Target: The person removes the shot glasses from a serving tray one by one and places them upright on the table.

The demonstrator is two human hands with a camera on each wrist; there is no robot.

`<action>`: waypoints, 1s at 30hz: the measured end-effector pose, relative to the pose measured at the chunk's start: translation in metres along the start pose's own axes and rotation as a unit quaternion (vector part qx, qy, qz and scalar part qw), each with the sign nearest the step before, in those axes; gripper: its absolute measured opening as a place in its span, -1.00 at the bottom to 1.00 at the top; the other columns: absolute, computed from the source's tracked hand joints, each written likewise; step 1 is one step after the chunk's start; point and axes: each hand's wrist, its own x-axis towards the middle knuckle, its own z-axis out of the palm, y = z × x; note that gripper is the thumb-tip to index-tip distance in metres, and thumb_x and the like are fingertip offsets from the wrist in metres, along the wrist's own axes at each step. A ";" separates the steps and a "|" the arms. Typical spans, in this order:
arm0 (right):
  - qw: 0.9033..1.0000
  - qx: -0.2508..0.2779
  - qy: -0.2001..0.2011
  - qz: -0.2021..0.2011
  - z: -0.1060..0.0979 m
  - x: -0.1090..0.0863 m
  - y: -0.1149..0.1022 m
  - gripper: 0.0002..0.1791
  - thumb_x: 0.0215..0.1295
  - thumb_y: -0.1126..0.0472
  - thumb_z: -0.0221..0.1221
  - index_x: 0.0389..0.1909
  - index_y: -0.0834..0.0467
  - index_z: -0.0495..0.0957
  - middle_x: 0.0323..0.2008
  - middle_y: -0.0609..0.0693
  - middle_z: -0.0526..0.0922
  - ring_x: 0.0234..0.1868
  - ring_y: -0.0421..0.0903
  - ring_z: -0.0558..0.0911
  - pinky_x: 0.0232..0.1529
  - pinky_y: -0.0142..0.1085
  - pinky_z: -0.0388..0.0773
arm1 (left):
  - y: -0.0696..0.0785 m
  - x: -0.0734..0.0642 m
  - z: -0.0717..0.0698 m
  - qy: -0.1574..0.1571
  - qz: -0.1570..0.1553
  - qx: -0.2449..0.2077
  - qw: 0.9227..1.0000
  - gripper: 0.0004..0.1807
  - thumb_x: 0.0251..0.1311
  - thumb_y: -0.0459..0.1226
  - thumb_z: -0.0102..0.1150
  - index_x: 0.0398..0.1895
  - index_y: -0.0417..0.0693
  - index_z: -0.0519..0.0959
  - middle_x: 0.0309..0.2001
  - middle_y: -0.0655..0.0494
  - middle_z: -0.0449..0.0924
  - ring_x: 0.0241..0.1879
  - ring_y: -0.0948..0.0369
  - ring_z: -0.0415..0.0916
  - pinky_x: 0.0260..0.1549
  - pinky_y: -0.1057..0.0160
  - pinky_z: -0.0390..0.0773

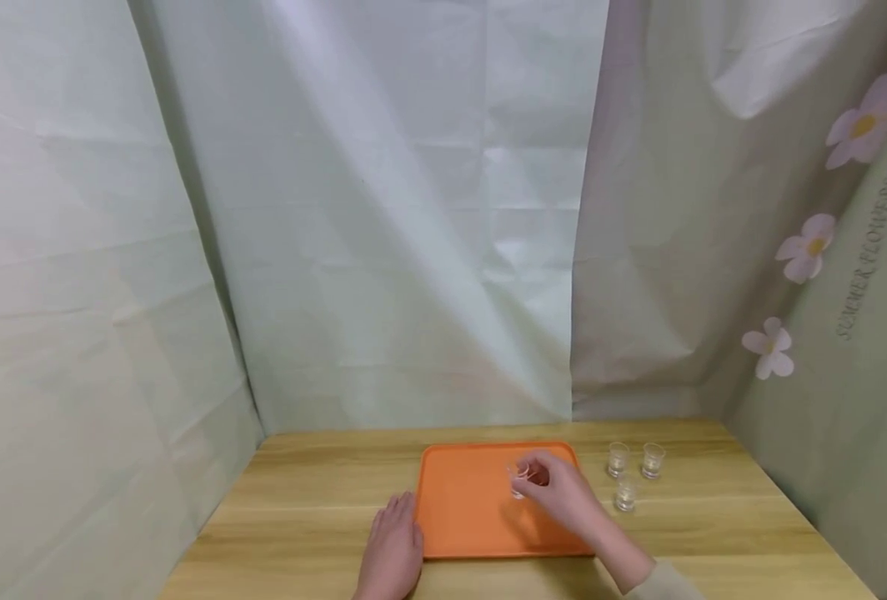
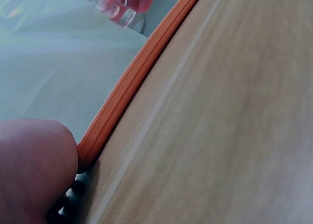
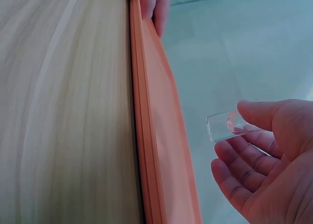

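Observation:
My right hand [image 1: 563,497] pinches a small clear shot glass [image 3: 221,127] between thumb and fingers. In the right wrist view, a gap shows between that glass and the orange tray [image 1: 462,500], so it is held above the tray. The other fingers of this hand are loosely bent. My left hand [image 1: 393,543] lies by the tray's left edge with its fingers extended, and its thumb [image 2: 39,160] touches the rim near the corner. Three more shot glasses stand on the table right of the tray: one at the back left [image 1: 618,460], another at the back right [image 1: 653,461], the third in front [image 1: 625,497].
The wooden table [image 1: 301,517] carries the tray and the glasses. Pale green sheeting [image 1: 398,250] hangs behind and at both sides, with printed flowers [image 1: 770,348] on the right. Bare wood lies left of the tray.

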 end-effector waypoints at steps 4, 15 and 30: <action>1.000 -0.009 0.009 0.020 -0.008 -0.005 0.006 -0.74 0.44 0.11 0.49 0.02 0.11 0.73 -0.22 -0.14 0.76 -0.18 -0.16 0.72 -0.21 -0.29 0.67 | -0.002 -0.002 -0.001 0.004 0.004 0.003 1.000 -0.48 0.48 -0.41 0.18 0.44 -0.47 0.51 0.41 -0.39 0.55 0.48 -0.36 0.41 0.51 -0.39 0.31; 0.999 -0.028 0.017 0.035 -0.047 -0.022 0.007 -0.76 0.44 0.09 0.50 0.00 0.08 0.73 -0.25 -0.14 0.77 -0.17 -0.17 0.72 -0.16 -0.30 0.69 | -0.002 0.003 -0.001 0.001 0.008 0.002 1.000 -0.50 0.51 -0.40 0.18 0.44 -0.48 0.51 0.41 -0.40 0.55 0.48 -0.36 0.41 0.50 -0.40 0.31; 0.997 -0.051 0.029 0.053 -0.089 -0.047 0.025 -0.64 0.44 0.11 0.49 0.15 0.16 0.73 -0.07 -0.09 0.78 -0.07 -0.15 0.79 -0.12 -0.29 0.73 | 0.000 0.005 -0.002 -0.016 -0.002 0.004 1.000 -0.48 0.54 -0.39 0.14 0.47 -0.48 0.48 0.44 -0.41 0.52 0.51 -0.36 0.37 0.53 -0.39 0.28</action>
